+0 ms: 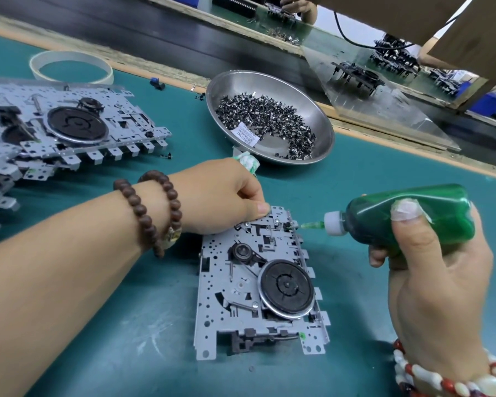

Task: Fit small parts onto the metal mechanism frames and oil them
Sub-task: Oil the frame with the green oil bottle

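A metal mechanism frame [241, 299] with a black flywheel lies flat on the green mat in front of me. My left hand [226, 199] grips its far left corner, thumb on top. My right hand [430, 270] holds a green oil bottle [410, 216] on its side. The bottle's green nozzle tip touches the frame's far right edge. A steel bowl [272, 84] behind the frame holds several small dark metal parts and a white label.
A pile of similar mechanism frames [69, 127] lies at the left. A roll of tape [69, 57] sits behind it. A few loose small parts lie on the mat. A clear plastic sheet and another person's hands are across the bench at the back.
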Demonstrator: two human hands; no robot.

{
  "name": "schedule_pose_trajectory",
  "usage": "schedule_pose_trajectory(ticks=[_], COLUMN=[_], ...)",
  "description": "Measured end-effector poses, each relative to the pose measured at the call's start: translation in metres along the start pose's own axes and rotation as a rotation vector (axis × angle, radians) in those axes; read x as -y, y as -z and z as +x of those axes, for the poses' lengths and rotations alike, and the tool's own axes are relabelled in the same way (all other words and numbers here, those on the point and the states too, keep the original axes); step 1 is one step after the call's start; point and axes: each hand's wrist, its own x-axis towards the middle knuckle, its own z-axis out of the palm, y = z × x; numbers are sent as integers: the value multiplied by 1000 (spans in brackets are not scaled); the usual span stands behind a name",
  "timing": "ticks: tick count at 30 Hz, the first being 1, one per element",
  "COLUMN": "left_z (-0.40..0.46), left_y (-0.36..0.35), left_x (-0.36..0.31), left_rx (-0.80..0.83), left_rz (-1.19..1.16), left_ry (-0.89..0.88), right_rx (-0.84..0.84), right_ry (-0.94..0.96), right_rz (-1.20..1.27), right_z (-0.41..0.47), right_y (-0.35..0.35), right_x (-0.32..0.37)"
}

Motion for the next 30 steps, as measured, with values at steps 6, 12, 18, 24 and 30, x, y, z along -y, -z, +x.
schedule_pose_trajectory(ticks=[6, 12, 18, 24, 30], left_z=[1, 0, 1, 1, 1], left_y=[0, 0, 0, -1, -1], left_x=[0, 0, 1, 2, 2], left_rx=[-5, -2, -3, -10, -18], left_rz=[0, 4, 3, -6, -2], left_ry=[-4, -10, -7, -8, -13], right_rx=[6, 3, 36, 37, 19], right_ry=[15, 26, 62, 52, 27], right_rz=[14, 9, -2, 1, 5], right_z=[0, 1, 0, 1, 1], right_y=[0, 0, 0, 0, -1], right_x=[0, -1, -2, -1, 0])
